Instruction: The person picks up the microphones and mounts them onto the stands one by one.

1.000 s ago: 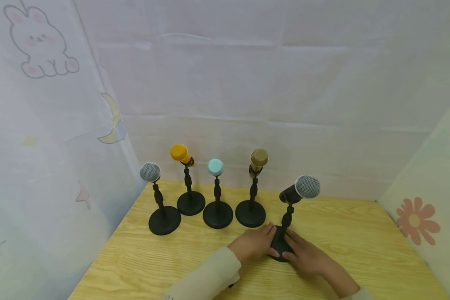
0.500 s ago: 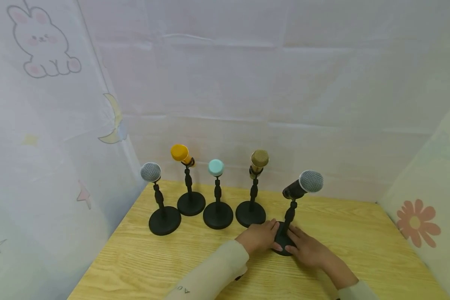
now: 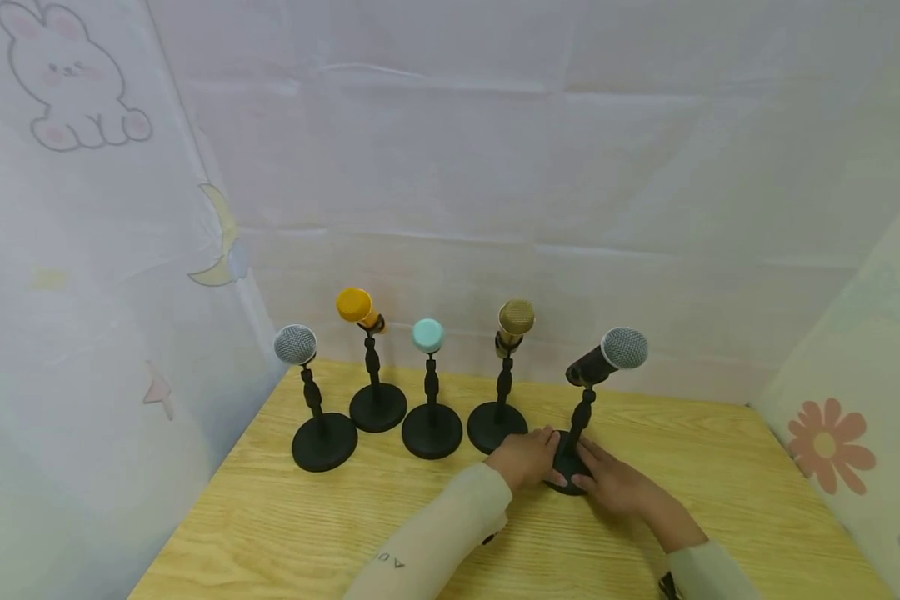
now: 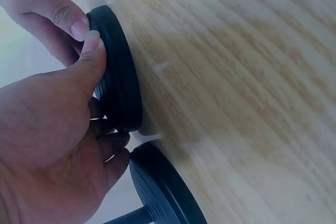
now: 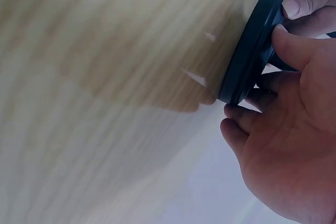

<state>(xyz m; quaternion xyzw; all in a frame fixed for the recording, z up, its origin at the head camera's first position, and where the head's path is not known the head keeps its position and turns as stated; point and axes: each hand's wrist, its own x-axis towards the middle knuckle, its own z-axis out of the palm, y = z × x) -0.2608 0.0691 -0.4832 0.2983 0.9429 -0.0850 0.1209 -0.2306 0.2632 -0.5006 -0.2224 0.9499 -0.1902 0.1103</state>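
Observation:
A black microphone with a silver mesh head (image 3: 624,348) sits tilted in a black desktop microphone stand (image 3: 581,412) at the right of the row. Its round base (image 4: 121,72) is held from both sides. My left hand (image 3: 527,460) grips the left edge, thumb on top and fingers around the rim. On the opposite edge, my right hand (image 3: 617,485) holds the base the same way, as the right wrist view shows with the base (image 5: 254,45) between the hands. The two thumbs nearly meet at the near side. In the left wrist view a neighbouring base (image 4: 168,187) lies close to my left fingers.
Left of the held stand stand several others, with a gold microphone (image 3: 516,318), a turquoise-topped one (image 3: 427,335), an orange one (image 3: 356,307) and a silver-headed one (image 3: 296,345). A pale cloth backdrop (image 3: 435,167) hangs behind the wooden table (image 3: 285,533).
Both hands have slid the held stand away from me, toward the backdrop, bringing it closer in line with the others. The other stands have stayed in place.

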